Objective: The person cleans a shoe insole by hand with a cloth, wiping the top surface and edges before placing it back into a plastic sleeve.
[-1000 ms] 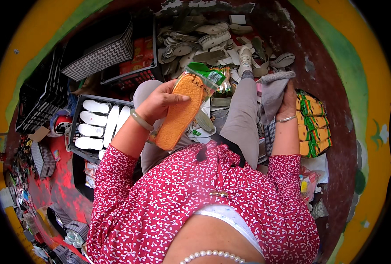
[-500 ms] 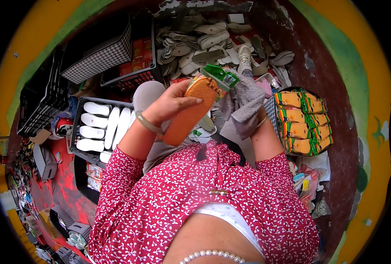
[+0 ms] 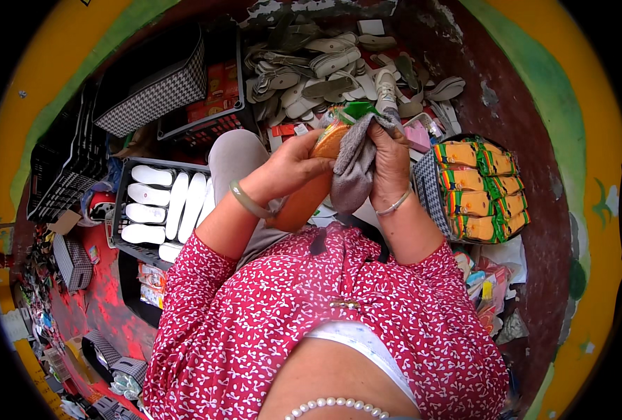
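My left hand [image 3: 298,165] grips an orange insole [image 3: 302,203] at its edge, in front of my lap. The insole is tilted, and a green hanger card [image 3: 358,110] shows at its far end. In my right hand [image 3: 391,162] is a grey fluffy cloth [image 3: 355,170], bunched up and pressed against the insole's right side. The cloth hides part of the insole and of the card.
To the right stands a checked basket [image 3: 428,187] with packed orange insoles [image 3: 473,204]. At the left, a black crate [image 3: 123,203] holds white insoles [image 3: 149,194]. Loose pale insoles [image 3: 332,61] pile up ahead, beside a dark crate [image 3: 235,115].
My right hand has risen and brought the cloth leftward onto the insole, covering part of it and the green card. My left hand has shifted slightly to the right, still gripping the insole.
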Motion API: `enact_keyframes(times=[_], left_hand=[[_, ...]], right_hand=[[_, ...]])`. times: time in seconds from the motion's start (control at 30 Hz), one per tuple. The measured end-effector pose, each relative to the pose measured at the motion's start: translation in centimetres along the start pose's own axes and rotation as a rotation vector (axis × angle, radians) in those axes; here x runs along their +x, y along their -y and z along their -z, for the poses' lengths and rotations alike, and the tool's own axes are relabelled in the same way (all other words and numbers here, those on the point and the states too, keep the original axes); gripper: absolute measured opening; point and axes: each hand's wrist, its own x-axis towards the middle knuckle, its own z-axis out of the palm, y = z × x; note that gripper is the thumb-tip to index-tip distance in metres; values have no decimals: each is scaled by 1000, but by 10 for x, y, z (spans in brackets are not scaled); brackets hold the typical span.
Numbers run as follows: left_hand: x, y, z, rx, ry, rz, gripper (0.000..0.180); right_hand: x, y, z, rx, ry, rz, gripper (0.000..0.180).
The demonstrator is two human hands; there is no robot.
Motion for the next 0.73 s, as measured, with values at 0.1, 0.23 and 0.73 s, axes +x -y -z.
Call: enact_keyframes(times=[0.1, 0.23, 0.73], left_hand=[[0, 5, 0, 35, 28, 46, 46], [-1, 8, -1, 46, 4, 74, 46], [4, 19, 3, 32, 53, 59, 46]], right_hand=[[2, -2, 0, -1, -63, -40, 15], [9, -6, 7, 13, -28, -79, 15], [11, -2, 14, -38, 11, -71, 17]])
